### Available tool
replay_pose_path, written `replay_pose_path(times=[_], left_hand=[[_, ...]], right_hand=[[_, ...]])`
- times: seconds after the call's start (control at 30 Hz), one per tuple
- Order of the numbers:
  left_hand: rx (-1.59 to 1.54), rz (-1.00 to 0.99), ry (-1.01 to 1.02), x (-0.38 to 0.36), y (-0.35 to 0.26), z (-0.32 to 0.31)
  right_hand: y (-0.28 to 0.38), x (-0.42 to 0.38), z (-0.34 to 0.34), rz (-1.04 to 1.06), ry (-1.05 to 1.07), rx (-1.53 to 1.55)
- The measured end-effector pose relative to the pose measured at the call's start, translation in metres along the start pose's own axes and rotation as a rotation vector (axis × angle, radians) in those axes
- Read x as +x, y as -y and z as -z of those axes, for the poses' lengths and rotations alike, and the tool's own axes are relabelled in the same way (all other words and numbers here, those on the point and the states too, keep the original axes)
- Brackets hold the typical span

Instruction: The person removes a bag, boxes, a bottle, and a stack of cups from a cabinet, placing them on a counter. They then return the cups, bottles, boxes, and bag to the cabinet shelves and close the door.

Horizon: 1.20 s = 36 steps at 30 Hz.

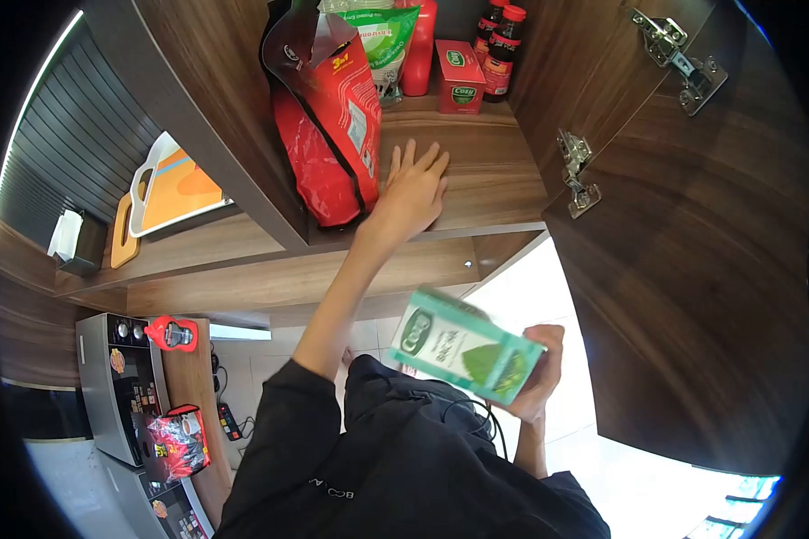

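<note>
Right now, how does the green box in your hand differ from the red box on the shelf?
The green box is held tilted in the right hand; the red box stands upright far back on the shelf. The green one is blurred, the red one sharp. Both carry the same oval logo.

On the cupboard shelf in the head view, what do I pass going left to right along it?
Big red bag → flat left hand beside it; at the back, green packet → red bottle → small red box → dark jars.
</note>
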<state>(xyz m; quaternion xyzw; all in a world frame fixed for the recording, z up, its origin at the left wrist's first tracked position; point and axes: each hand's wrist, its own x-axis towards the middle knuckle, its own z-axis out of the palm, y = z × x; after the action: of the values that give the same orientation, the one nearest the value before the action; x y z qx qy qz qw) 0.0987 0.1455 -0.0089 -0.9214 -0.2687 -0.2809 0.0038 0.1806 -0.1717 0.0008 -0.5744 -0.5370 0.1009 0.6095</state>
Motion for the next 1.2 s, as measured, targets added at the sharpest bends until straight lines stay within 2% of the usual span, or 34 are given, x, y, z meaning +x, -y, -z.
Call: replay_pose_path(times=[0.1,0.17,0.2,0.27,0.3,0.37,0.4,0.53,0.63,0.73,0.83,0.93,1.03,1.1,1.17,1.2], left_hand=[[-0.793,0.186,0.243,-0.029,-0.012,0.068],[-1.396,0.450,0.227,-0.053,-0.020,0.093],[-1.379,0.440,0.179,-0.060,-0.026,0.101],[-1.345,0.424,0.084,-0.073,-0.035,0.111],[-1.338,0.436,0.081,-0.075,-0.041,0.114],[-1.324,0.457,0.066,-0.070,-0.058,0.114],[-1.294,0.388,0.026,-0.066,-0.063,0.110],[-1.730,0.500,-0.199,-0.059,-0.081,0.089],[-1.741,0.495,-0.290,-0.059,-0.072,0.072],[-1.783,0.513,-0.226,-0.057,-0.065,0.068],[-1.713,0.469,-0.200,-0.043,-0.063,0.063],[-1.040,0.354,-0.101,-0.037,-0.045,0.062],[-0.250,0.189,-0.180,-0.041,-0.029,0.031],[-0.191,0.149,-0.190,-0.042,-0.034,0.025],[-0.173,0.128,-0.189,-0.043,-0.035,0.024],[-0.185,0.127,-0.186,-0.044,-0.034,0.024]], right_hand=[[-0.019,0.007,-0.008,0.069,-0.136,0.006],[-0.022,0.018,-0.016,0.156,-0.223,-0.050],[-0.024,0.025,-0.021,0.202,-0.266,-0.076],[-0.019,0.042,-0.031,0.085,-0.302,-0.013],[-0.017,0.051,-0.037,0.028,-0.318,0.019],[-0.017,0.071,-0.054,0.046,-0.380,0.155],[-0.022,0.072,-0.058,0.111,-0.353,0.047],[-0.027,0.079,-0.072,0.340,-0.279,-0.192],[-0.002,0.081,-0.068,0.290,-0.175,-0.396],[-0.011,0.089,-0.075,0.304,-0.220,-0.234],[-0.019,0.106,-0.076,0.265,-0.217,-0.059],[-0.013,0.146,-0.081,0.242,-0.277,0.060],[-0.013,0.201,-0.085,0.270,-0.397,-0.120],[-0.022,0.240,-0.093,0.250,-0.422,-0.154],[-0.039,0.274,-0.103,0.343,-0.458,-0.347],[-0.045,0.283,-0.110,0.260,-0.426,-0.364]])
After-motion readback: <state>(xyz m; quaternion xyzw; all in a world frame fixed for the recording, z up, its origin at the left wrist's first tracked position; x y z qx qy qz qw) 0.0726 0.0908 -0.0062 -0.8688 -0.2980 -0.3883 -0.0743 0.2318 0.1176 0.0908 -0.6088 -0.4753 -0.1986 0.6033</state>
